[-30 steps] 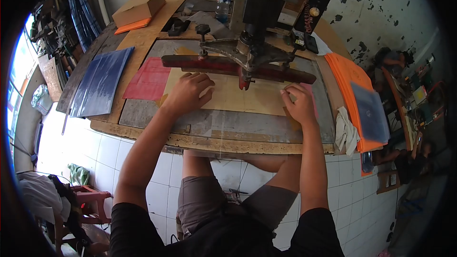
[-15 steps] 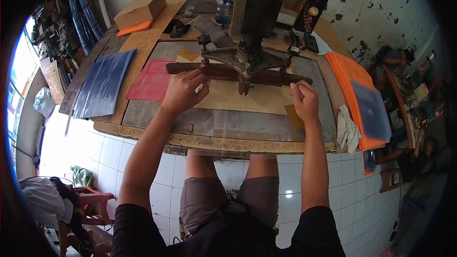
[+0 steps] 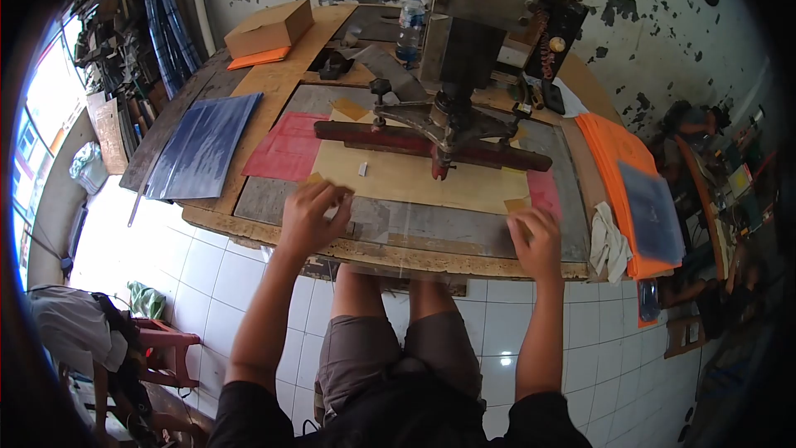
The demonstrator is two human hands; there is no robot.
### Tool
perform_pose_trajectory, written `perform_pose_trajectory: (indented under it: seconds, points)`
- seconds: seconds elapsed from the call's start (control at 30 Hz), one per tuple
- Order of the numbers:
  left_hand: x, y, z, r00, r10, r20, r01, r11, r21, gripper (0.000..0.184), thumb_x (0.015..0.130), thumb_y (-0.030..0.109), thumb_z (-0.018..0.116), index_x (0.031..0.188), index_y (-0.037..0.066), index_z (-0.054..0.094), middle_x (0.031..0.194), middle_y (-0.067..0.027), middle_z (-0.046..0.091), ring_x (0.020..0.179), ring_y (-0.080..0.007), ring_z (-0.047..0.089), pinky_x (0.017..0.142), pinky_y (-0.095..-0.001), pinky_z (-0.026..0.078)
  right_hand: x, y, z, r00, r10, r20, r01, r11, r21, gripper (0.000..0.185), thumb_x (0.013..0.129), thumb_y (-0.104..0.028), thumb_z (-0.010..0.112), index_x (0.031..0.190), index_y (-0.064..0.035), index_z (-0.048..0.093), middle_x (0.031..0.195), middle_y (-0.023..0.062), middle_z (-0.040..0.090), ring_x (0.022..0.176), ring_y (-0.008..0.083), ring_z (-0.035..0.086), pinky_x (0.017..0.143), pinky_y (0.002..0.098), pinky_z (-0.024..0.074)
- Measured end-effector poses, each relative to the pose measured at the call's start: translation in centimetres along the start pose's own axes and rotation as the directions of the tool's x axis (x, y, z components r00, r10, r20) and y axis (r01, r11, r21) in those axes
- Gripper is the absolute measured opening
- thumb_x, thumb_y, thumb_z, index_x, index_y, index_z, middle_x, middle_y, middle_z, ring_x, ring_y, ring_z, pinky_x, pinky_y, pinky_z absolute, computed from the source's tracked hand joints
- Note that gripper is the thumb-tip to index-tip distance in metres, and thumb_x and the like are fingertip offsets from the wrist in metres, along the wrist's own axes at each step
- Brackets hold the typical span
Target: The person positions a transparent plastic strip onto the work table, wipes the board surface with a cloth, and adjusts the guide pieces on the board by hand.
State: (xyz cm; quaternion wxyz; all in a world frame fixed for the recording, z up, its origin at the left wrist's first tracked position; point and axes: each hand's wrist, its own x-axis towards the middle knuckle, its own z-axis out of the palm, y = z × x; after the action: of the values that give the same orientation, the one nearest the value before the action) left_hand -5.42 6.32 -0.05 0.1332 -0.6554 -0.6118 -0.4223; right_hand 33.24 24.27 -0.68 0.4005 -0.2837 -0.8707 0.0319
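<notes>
My left hand [image 3: 313, 214] is pinched closed at the table's front left, over the grey plate [image 3: 390, 220]. My right hand [image 3: 533, 236] is pinched closed near the plate's right front corner. Between them a barely visible clear plastic sheet [image 3: 404, 261] hangs over the table's front edge, with a faint vertical crease. Behind the hands, a yellow board [image 3: 398, 178] with a small white piece [image 3: 362, 169] lies between a red sheet [image 3: 286, 145] and a pink one [image 3: 543, 191]. A dark red press bar [image 3: 489, 153] spans above the board.
The press column [image 3: 473, 54] rises at the back centre. Blue clear sheets [image 3: 203, 145] lie left; orange sheets [image 3: 613, 158] and a white cloth [image 3: 609, 241] lie right. A cardboard box [image 3: 269, 26] and a bottle [image 3: 410, 29] stand behind. People sit at the far right.
Both hands have moved back toward the table's front edge, away from the press bar. The small white piece on the yellow board is now uncovered. The view has shifted slightly.
</notes>
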Motion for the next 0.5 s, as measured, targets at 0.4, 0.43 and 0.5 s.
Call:
perform_pose_trajectory:
  seconds: [0.4, 0.43, 0.5]
  points:
    - [-17.2, 0.0, 4.3, 0.951, -0.225, -0.213, 0.278, 0.922, 0.269, 0.069, 0.09, 0.024, 0.071, 0.154, 0.01, 0.051, 0.17, -0.0219, 0.041, 0.16, -0.0505, 0.03, 0.132, -0.0677, 0.016, -14.6, 1.9, 6.5, 0.908, 0.016, -0.418, -0.178, 0.919, -0.352, 0.055, 0.116, -0.039, 0.031, 0.142, -0.002, 0.062, 0.163, 0.0206, 0.051, 0.159, 0.0443, 0.034, 0.129, 0.0664, 0.0149]
    - [-17.1, -0.1, 5.1, 0.944, -0.205, -0.259, 0.274, 0.925, 0.265, 0.069, 0.092, 0.025, 0.072, 0.155, 0.01, 0.048, 0.169, -0.0233, 0.04, 0.16, -0.0522, 0.028, 0.131, -0.069, 0.017, -14.7, 2.2, 6.9, 0.897, 0.004, -0.441, -0.173, 0.922, -0.345, 0.055, 0.116, -0.04, 0.031, 0.143, -0.0024, 0.061, 0.163, 0.0209, 0.049, 0.159, 0.0439, 0.032, 0.129, 0.0663, 0.0141]
    - [-16.9, -0.9, 6.9, 0.923, -0.163, -0.349, 0.263, 0.929, 0.261, 0.07, 0.095, 0.029, 0.072, 0.156, 0.011, 0.042, 0.169, -0.0263, 0.038, 0.159, -0.0557, 0.026, 0.128, -0.0718, 0.018, -14.4, 2.4, 7.5, 0.873, -0.017, -0.488, -0.165, 0.93, -0.328, 0.056, 0.116, -0.041, 0.03, 0.145, -0.0031, 0.059, 0.165, 0.0216, 0.046, 0.161, 0.043, 0.03, 0.129, 0.0663, 0.0126]
